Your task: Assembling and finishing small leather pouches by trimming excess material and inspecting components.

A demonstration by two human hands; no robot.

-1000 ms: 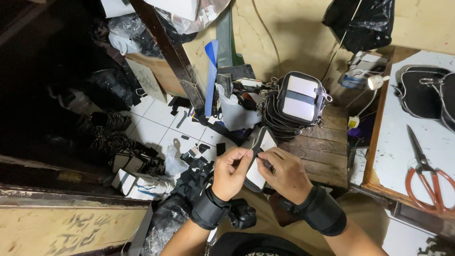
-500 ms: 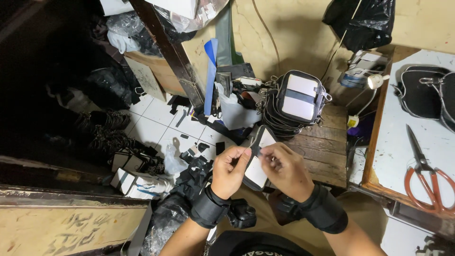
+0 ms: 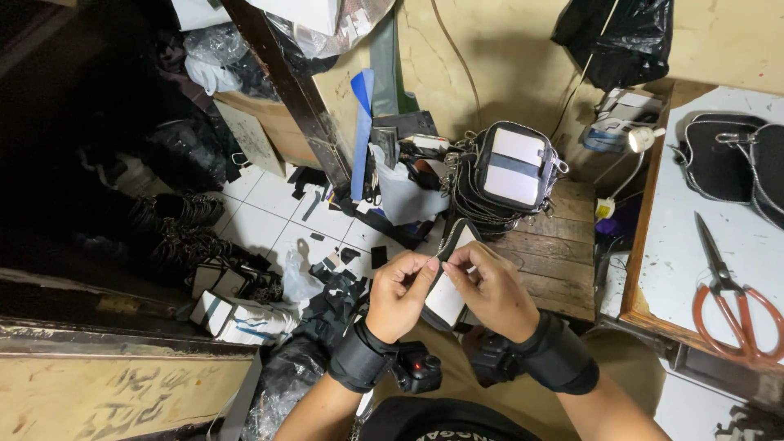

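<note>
Ahead of the right hand (image 3: 494,294), a stack of small bags (image 3: 498,175) blocks the way; bare wooden planks (image 3: 555,261) right of it look passable.

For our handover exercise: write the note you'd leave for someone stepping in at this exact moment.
Left hand: fingertips pinch the zipper edge of the small black-and-white pouch.
Right hand: pinches the same edge from the other side.
The pouch is held up in front of the body, above the wooden stool.
Done: a pile of similar pouches sits on the stool.
Left: this pouch is not yet on the pile.
Scissors lie unused on the white table.
</note>
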